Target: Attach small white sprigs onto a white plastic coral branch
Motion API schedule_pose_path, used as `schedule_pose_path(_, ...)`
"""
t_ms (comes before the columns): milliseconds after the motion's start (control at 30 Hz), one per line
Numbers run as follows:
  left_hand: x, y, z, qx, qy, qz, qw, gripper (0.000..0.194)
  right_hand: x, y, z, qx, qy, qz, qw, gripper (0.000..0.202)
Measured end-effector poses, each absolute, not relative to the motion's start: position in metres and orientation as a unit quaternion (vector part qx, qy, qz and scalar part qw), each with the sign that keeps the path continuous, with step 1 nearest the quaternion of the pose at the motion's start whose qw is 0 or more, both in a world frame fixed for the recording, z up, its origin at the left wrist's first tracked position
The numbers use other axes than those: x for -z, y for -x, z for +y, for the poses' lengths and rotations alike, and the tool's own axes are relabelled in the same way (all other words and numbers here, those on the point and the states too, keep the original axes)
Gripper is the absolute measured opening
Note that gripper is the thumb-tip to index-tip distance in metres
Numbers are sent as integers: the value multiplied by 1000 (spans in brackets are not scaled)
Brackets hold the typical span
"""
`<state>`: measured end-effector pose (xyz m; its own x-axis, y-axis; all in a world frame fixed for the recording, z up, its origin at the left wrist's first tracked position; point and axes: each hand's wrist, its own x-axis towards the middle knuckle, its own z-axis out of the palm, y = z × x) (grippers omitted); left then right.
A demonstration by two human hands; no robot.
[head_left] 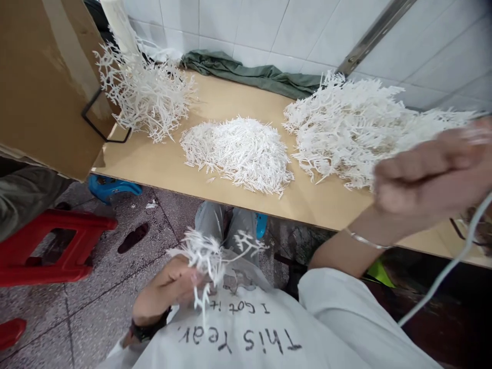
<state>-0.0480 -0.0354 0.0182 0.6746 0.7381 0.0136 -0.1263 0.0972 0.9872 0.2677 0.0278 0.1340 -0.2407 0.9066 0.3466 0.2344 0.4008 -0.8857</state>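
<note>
Close to my shirt, my left hand point(175, 282) is closed round a bunch of white branched plastic pieces point(209, 256). Their forked tips stick out above and below the fingers. My right hand point(430, 171) is raised at the right, blurred, with its fingers curled into a fist. A pale glint shows by its fingertips, but what they hold, if anything, I cannot make out. Behind that hand lies a large heap of white branched pieces point(346, 128). A lower pile of small white sticks point(246, 151) sits mid-table, and another loose branched heap point(148, 95) is at the left.
The heaps lie on a narrow tan tabletop point(307, 205) against a tiled wall. Green cloth point(249, 74) runs along its back edge. A cardboard box point(46, 87) stands left, above a red stool point(57, 241). A grey cable point(446, 274) hangs at the right.
</note>
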Motion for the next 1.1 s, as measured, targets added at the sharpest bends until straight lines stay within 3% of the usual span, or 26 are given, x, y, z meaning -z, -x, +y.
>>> schedule_pose_path(67, -10, 58, -35, -352, -554, 331, 678, 51, -138, -282, 43, -309, 412, -621, 590, 63)
schedule_pose_path(133, -8, 58, -29, -368, -556, 371, 646, 51, -126, -279, 64, -272, 449, -589, 614, 58)
schedule_pose_path(267, -20, 39, -11, -361, -628, 378, 577, 53, -88, -252, 111, -131, 583, -680, 425, 41)
schedule_pose_path(400, -24, 24, -1, -341, -658, 374, 558, 53, -72, -252, 148, -1, 669, -657, 347, 15)
schedule_pose_path(633, -20, 15, 0, -335, -677, 383, 531, 51, -59, -254, 153, -74, 632, -701, 323, 5)
schedule_pose_path(767, -22, 10, 1, -338, -688, 381, 517, 50, -57, -239, 126, -69, 606, -697, 378, 18)
schedule_pose_path(867, -21, 7, 2, -338, -696, 387, 501, 49, -60, -221, 91, -188, 509, -755, 368, 34)
schedule_pose_path(967, -18, 4, 2, -328, -709, 397, 482, 48, -62, -202, 56, -370, 365, -808, 277, 34)
schedule_pose_path(1100, -19, 4, -1, -308, -716, 403, 480, 48, -63, -189, 35, -414, 338, -808, 247, 41)
